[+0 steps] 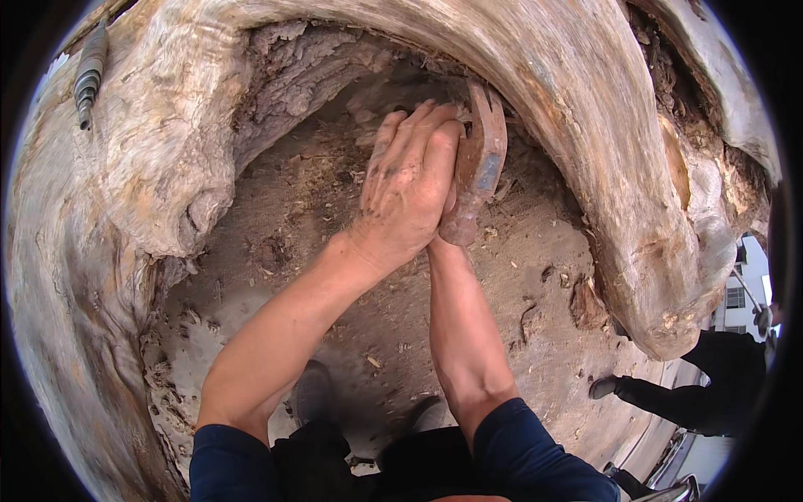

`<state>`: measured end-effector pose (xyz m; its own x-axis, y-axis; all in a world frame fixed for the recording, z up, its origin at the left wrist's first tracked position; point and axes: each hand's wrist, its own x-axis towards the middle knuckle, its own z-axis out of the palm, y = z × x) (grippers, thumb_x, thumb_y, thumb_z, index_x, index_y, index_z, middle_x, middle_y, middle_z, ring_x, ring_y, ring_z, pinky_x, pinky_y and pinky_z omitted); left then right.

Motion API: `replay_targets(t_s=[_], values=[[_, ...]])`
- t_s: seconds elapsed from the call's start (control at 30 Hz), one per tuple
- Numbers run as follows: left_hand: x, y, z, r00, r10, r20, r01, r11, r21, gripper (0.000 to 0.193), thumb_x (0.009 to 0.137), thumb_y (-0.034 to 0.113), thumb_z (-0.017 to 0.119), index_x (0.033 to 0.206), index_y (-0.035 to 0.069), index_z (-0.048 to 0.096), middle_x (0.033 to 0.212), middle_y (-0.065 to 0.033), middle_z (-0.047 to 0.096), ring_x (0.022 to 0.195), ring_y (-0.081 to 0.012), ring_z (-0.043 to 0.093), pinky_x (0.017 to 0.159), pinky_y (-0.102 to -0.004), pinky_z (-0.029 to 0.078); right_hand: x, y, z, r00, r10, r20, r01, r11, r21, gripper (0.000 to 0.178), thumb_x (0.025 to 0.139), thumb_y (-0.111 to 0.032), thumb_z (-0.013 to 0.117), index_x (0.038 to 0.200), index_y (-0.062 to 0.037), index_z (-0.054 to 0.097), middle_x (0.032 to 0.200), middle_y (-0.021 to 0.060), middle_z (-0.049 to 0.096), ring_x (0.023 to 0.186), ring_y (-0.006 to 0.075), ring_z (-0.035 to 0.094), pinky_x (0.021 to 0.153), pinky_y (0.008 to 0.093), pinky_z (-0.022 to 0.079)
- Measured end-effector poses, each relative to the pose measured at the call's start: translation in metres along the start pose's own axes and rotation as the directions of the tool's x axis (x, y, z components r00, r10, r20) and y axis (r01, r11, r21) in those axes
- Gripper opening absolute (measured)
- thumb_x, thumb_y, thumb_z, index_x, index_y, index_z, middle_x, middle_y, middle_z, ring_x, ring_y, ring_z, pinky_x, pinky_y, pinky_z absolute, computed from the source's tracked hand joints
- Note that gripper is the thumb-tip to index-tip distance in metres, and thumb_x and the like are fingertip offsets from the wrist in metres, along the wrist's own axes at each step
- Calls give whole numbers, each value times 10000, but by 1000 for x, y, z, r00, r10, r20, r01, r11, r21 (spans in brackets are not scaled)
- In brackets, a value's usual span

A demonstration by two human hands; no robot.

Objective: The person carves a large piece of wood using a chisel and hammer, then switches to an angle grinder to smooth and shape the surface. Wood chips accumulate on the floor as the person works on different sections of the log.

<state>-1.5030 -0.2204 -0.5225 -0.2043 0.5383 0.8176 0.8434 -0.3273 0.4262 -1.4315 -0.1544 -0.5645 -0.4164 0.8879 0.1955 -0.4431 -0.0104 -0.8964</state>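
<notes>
Both my hands come together inside the hollow of a large weathered piece of wood [577,109]. My left hand [406,180] is on top, its fingers bent over and pressed close together. Beneath it my right hand [450,201] is mostly hidden; only a sliver and the wrist show. A rusty claw hammer [481,159] sticks out at the right of the hands, claws pointing away from me and striking face toward me. Its handle is covered by the hands, which appear closed round it. The claws are close to the hollow's inner rim.
A grey tapered, ridged tool [89,75] lies on the wood at the far left. Wood chips [374,361] litter the brown ground around my shoes [314,393]. At the right, beyond the wood, a person in black trousers [682,406] is partly in view.
</notes>
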Motion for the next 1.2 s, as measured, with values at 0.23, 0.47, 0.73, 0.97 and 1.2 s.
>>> replay_targets(t_s=[0.23,0.47,0.73,0.97,1.2], values=[[7,-17,6,999,29,18,-30,998,54,524,847,43,776,1296,-49,522,1311,-285,616,1289,-443,603,1098,-627,431,27,20,-30,897,-425,124,419,725,-547,575,1121,-279,535,1603,-52,317,1525,117,444,1421,246,440,1202,418,387],[25,-44,16,996,89,21,-91,986,137,346,863,26,718,1159,-79,572,1257,-347,650,1246,-473,644,1107,-656,456,60,6,-8,803,-580,138,555,643,-527,565,1070,-199,633,1543,-33,371,1472,135,462,1365,261,481,1176,441,415],[21,-46,38,999,36,-18,-34,995,91,295,887,0,698,1147,-76,580,1270,-337,649,1260,-459,641,1120,-656,458,78,3,-30,597,-658,460,609,-2,-793,491,1065,-208,626,1489,-20,464,1413,124,544,1320,274,523,1129,428,436],[23,-48,68,996,39,-78,-30,993,110,223,815,-44,707,987,-26,567,1059,-271,694,1095,-432,688,1063,-594,500,69,6,-33,999,-33,7,32,994,109,405,1114,-279,535,1431,-28,511,1385,129,558,1269,257,531,1106,401,426],[8,-33,49,806,-349,479,431,899,-71,150,926,40,635,1019,-76,612,751,-279,700,705,-405,737,604,-495,549,-7,35,-56,967,7,-254,-169,763,-624,331,1042,-308,647,1043,21,686,897,53,678,847,172,632,714,392,526]])
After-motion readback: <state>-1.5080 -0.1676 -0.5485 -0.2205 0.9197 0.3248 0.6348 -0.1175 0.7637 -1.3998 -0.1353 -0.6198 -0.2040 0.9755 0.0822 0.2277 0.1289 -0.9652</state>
